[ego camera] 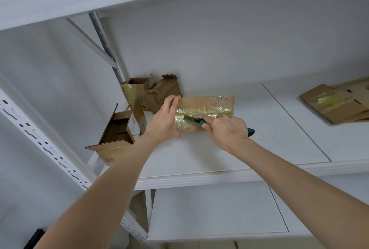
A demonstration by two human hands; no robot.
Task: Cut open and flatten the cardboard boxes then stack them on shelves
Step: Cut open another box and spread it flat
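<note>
On the shelf point(219, 155), left hand point(164, 123) fingers clamp the taped box point(207, 105) while right hand point(226, 131) fingers grip the knife point(194, 120).

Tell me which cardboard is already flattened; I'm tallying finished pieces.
The cardboard pile at the far right of the shelf lies flat; the taped box and the left boxes are unflattened.

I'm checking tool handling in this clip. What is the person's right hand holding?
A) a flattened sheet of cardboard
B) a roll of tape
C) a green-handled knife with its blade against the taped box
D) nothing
C: the right hand grips a green-handled knife, whose blade lies on the yellowish tape of the taped box, while the left hand holds that box at its left end.
</note>
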